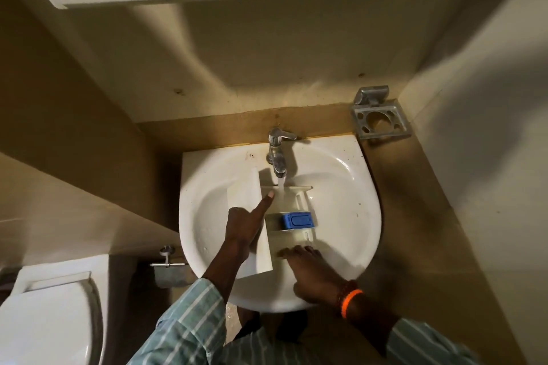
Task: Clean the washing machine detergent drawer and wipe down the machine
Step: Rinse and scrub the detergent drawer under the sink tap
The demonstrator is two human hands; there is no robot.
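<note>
The detergent drawer (284, 216) lies in the sink (355, 195) under the running tap (277, 151). It looks like light, stiff plastic, slippery when wet, best held by its side walls or front panel. Its long axis runs left to right, panel leftward. The left hand (246, 225) has its forefinger straight, rubbing inside; the right hand (311, 270) steadies the near wall, its grip hidden
</note>
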